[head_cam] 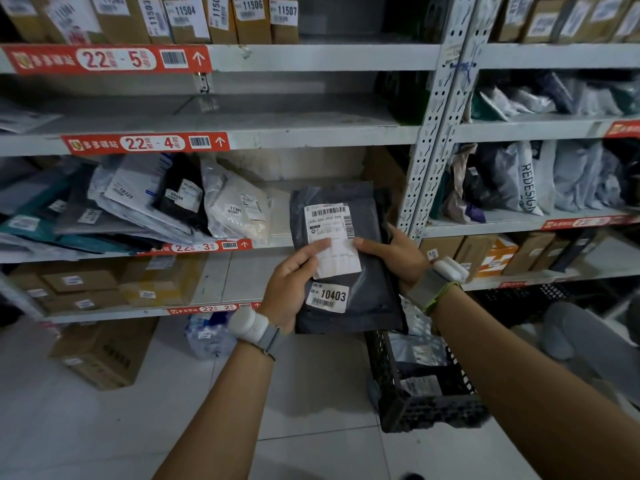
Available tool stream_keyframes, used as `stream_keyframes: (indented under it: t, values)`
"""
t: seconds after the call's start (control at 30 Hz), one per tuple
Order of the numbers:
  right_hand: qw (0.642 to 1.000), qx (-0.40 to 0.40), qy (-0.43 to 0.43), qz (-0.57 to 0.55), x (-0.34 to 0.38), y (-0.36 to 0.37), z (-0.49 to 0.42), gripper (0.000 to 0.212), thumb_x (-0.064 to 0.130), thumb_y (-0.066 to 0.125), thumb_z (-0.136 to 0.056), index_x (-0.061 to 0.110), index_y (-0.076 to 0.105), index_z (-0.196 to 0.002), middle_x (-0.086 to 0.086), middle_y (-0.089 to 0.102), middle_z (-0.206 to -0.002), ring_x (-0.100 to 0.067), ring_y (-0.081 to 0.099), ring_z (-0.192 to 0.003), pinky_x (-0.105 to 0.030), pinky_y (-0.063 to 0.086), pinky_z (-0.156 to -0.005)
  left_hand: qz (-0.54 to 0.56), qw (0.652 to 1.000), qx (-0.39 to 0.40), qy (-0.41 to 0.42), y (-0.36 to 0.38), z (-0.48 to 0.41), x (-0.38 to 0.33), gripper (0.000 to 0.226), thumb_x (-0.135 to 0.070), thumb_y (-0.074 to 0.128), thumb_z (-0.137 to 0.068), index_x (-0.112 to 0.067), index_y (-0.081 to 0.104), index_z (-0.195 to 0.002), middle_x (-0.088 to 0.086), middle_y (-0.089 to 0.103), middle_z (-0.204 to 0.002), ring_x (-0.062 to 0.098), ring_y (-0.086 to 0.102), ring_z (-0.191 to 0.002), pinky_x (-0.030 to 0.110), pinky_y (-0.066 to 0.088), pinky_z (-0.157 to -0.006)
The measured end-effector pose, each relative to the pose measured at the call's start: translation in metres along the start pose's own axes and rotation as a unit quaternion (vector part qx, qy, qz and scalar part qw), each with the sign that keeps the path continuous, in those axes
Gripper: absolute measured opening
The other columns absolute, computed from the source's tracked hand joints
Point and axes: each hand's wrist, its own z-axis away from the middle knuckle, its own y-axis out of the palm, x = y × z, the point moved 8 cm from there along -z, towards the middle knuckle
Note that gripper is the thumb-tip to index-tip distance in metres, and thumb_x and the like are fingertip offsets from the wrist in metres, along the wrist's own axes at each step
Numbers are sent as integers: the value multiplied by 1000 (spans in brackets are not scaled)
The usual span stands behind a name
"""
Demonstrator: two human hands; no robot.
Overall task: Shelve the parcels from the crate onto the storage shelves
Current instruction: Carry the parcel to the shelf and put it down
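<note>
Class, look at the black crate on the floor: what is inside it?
The crate holds pale bagged parcels with labels. The held dark parcel covers its far end, so the count is unknown.

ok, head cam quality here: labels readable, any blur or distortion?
Head view: dim light; the 10403 sticker on the grey parcel reads clearly, the label above it is washed out lower down; shelves bow from the wide lens; left-edge parcels are blurred.

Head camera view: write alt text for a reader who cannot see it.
A left hand and a right hand hold a dark grey parcel, its sticker reading 10403, before storage shelves packed with mailer bags and boxes. A black crate holding more parcels sits on the tiled floor below the right arm.
</note>
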Motion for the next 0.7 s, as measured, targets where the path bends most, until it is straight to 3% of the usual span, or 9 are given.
stream_keyframes:
  t: [0.13, 0.23, 0.3, 0.4, 0.5, 0.57, 0.63, 0.7]
  values:
    - [999, -11, -4, -36, -3, 0, 1, 29, 11, 66, -92, 6, 63, -120, -11, 74, -108, -29, 72, -94, -35, 60, -77, 7, 1000, -21, 15, -12, -3, -3, 32, -4, 50, -99, -22, 74, -111, -8, 70, -120, 10, 65, -112, 21, 54, -87]
    - [998, -51, -3, -43, -7, -15, 2, 19, 11, 66, -92, 11, 68, -111, -9, 76, -102, -31, 71, -95, -40, 58, -84, 40, 992, -122, 19, -55, -13, -5, 32, 3, 48, -97, -13, 71, -113, -3, 72, -116, 14, 67, -107, 17, 54, -79]
    - [995, -79, 0, -52, -8, -30, 4, 20, 10, 67, -91, 12, 68, -111, -13, 74, -107, -34, 71, -98, -46, 56, -89, 25, 977, -212, 22, -98, -17, -6, 35, 4, 47, -96, -16, 73, -110, 5, 68, -122, 18, 66, -105, 22, 56, -80]
    - [992, -106, 9, -71, -8, -43, 8, 29, 12, 68, -91, 7, 65, -120, -17, 73, -111, -36, 71, -99, -47, 59, -85, -42, 959, -280, 0, -148, -22, -2, 42, 4, 45, -96, -24, 76, -99, 7, 66, -125, 22, 64, -109, 40, 52, -100]
    - [989, -113, 18, -93, -6, -35, 3, 29, 12, 66, -92, 5, 65, -120, -18, 73, -108, -35, 72, -96, -42, 61, -78, -31, 968, -246, -47, -139, -26, 4, 44, 1, 45, -96, -26, 79, -96, 5, 69, -120, 25, 66, -108, 46, 51, -102]
    - [991, -103, 20, -87, -7, -18, -8, 26, 11, 65, -93, 5, 66, -118, -15, 74, -106, -32, 73, -94, -38, 62, -73, -16, 982, -177, -65, -106, -29, 4, 37, -1, 47, -95, -20, 78, -104, 2, 71, -118, 24, 66, -111, 44, 50, -102]
    - [993, -86, 23, -77, -10, 5, -24, 28, 11, 66, -93, 3, 66, -120, -17, 73, -109, -34, 72, -97, -39, 61, -75, 33, 990, -111, -82, -70, -32, -1, 26, -13, 54, -96, -12, 75, -110, 5, 73, -114, 25, 67, -110, 40, 53, -96]
    - [993, -85, 36, -77, -16, 32, -45, 29, 12, 67, -93, 1, 66, -120, -19, 73, -109, -36, 72, -97, -42, 60, -79, 30, 993, -83, -84, -59, -40, -10, 28, -31, 63, -93, -8, 75, -104, 10, 76, -102, 28, 71, -99, 43, 56, -89]
